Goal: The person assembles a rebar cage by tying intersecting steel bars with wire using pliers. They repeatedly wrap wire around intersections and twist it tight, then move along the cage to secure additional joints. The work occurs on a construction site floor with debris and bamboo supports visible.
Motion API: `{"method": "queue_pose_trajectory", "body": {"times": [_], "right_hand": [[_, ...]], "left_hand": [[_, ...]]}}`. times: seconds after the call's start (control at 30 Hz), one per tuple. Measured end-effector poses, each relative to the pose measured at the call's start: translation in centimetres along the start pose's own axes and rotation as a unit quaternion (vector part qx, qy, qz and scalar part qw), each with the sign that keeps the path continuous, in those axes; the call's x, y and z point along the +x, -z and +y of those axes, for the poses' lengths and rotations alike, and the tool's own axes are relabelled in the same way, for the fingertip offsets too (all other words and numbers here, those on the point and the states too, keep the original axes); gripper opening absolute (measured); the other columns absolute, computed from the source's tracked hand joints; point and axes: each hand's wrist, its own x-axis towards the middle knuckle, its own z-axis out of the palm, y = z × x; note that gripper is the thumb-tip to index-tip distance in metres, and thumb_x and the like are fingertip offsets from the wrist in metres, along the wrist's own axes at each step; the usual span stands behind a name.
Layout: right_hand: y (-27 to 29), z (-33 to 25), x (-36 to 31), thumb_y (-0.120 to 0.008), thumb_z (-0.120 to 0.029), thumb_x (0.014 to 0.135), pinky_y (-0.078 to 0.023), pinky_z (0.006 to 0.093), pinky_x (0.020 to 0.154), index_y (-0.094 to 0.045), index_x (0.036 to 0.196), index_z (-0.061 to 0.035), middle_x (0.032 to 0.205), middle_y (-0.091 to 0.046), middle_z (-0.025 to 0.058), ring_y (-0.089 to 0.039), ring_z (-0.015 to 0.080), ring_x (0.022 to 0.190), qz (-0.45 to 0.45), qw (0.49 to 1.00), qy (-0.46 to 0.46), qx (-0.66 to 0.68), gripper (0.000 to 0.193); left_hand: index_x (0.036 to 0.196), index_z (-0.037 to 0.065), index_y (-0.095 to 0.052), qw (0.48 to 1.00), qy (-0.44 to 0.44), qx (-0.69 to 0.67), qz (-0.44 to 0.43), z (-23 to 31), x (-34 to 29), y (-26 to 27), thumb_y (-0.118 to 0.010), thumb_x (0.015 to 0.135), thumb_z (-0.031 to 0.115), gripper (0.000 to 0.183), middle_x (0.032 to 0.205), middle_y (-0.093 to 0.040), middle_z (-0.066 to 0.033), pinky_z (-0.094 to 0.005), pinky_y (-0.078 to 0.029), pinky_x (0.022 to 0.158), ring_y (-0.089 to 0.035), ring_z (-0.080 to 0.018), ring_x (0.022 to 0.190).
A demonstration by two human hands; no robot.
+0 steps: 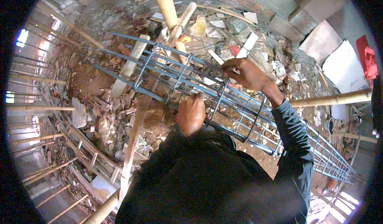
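Observation:
A long rebar cage [178, 85] of bluish-grey steel bars and square stirrups runs slantwise in front of me, from upper left to lower right. My left hand [191, 114] is closed at the cage's near lower bar, its fingertips turned in among the bars; whatever lies in them is hidden. Farther right, my right hand [248, 74] reaches over the far upper bar. Its fingers curl down around that bar beside a stirrup, and their tips are partly hidden in shadow.
Wooden battens [129, 66] lie under the cage's left end. A bamboo pole [165, 4] rises just beyond it; another bamboo pole [331, 98] stretches out at right. Broken rubble and scraps [107, 124] cover the ground. A red plastic piece [366, 58] and pale boards [345, 66] lie far right.

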Motion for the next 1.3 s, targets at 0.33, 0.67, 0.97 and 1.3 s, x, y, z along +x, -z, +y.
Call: {"method": "queue_pose_trajectory", "body": {"times": [0.33,0.67,0.97,1.3], "right_hand": [[-1.8,1.2,1.3,-0.074,-0.013,0.099,-0.059,0.0394,0.085,-0.075,0.122,-0.0019,0.109,-0.079,0.0151,-0.077,0.0232,0.096,-0.014,0.999,-0.015,0.034,0.025],[-2.2,-1.9,5.5,-0.072,-0.019,0.103,-0.058,0.0395,0.092,-0.075,0.126,-0.0031,0.115,-0.079,0.0145,-0.076,0.0248,0.104,0.028,1.000,-0.004,0.010,0.028],[-3.7,-3.1,6.5,-0.068,-0.023,0.102,-0.058,0.0494,0.092,-0.073,0.122,-0.0021,0.112,-0.077,0.0209,-0.073,0.0426,0.102,0.016,0.999,-0.043,0.011,0.029],[-6.0,-2.4,5.7,-0.071,-0.021,0.103,-0.060,0.0400,0.090,-0.074,0.126,-0.0029,0.113,-0.079,0.0156,-0.076,0.0270,0.099,0.040,0.995,-0.092,0.014,0.029]], "left_hand": [[0.111,0.005,-0.076,0.972,-0.004,-0.054,0.228,-7.9,-4.9,10.5,-0.061,0.098,0.009,0.020,0.100,-0.075,-0.0229,-0.0529,-0.056,0.084,-0.072,-0.0437,0.095],[0.111,0.006,-0.077,0.991,0.020,0.040,0.128,-11.3,0.8,7.0,-0.064,0.095,0.012,0.022,0.098,-0.076,-0.0220,-0.0555,-0.057,0.082,-0.072,-0.0444,0.089],[0.106,0.003,-0.075,0.996,-0.024,-0.060,0.060,-11.8,2.3,7.1,-0.064,0.097,0.014,0.018,0.092,-0.074,-0.0256,-0.0570,-0.057,0.075,-0.072,-0.0470,0.083],[0.117,0.004,-0.076,0.992,-0.069,-0.093,0.048,-12.0,3.0,6.5,-0.065,0.097,0.012,0.024,0.097,-0.074,-0.0259,-0.0557,-0.057,0.080,-0.072,-0.0462,0.090]]}}
